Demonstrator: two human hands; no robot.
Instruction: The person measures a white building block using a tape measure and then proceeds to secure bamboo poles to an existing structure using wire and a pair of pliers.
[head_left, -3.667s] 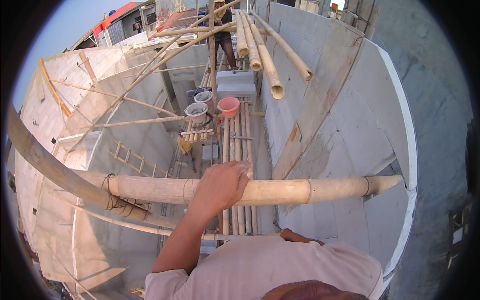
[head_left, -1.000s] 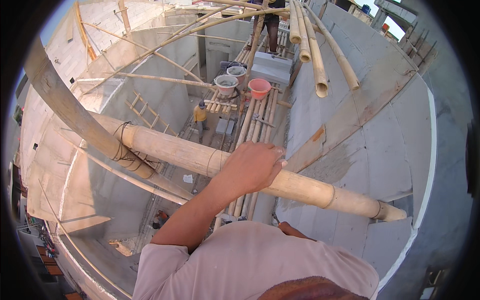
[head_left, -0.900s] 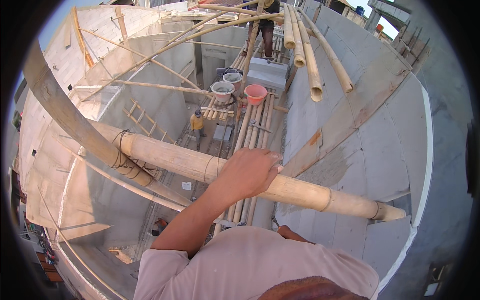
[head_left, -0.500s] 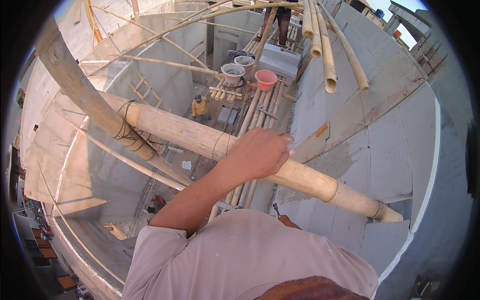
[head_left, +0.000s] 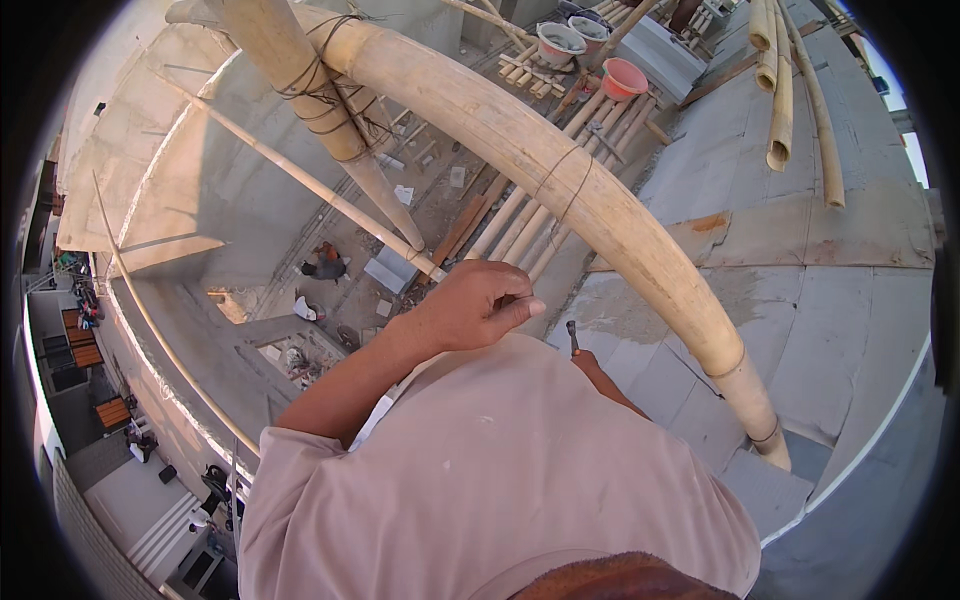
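Note:
My left hand (head_left: 468,308) is in front of my chest, apart from the thick bamboo pole (head_left: 600,212). Its fingers curl in with the thumb close to them; anything inside is too small or hidden to make out. Lower right of it, my right hand (head_left: 584,359) is partly covered by my shirt. It grips a slim dark tool (head_left: 572,335) with a knobbed end, whose kind I cannot tell. The thick pole slopes from upper left to lower right beyond both hands. Dark wire (head_left: 312,85) lashes it to an upright bamboo post (head_left: 275,50) at its far left end.
Below lies a bamboo platform (head_left: 535,220) with a red tub (head_left: 624,79) and mortar-filled buckets (head_left: 560,43). A grey block wall (head_left: 760,300) runs along the right. More bamboo poles (head_left: 781,90) jut in at upper right. Far below left, a person (head_left: 325,262) bends over the floor.
My left hand has come off the thick bamboo pole and drawn back toward my chest. The view has tilted downward, so the pole and buckets sit higher. The tool remains in my right hand.

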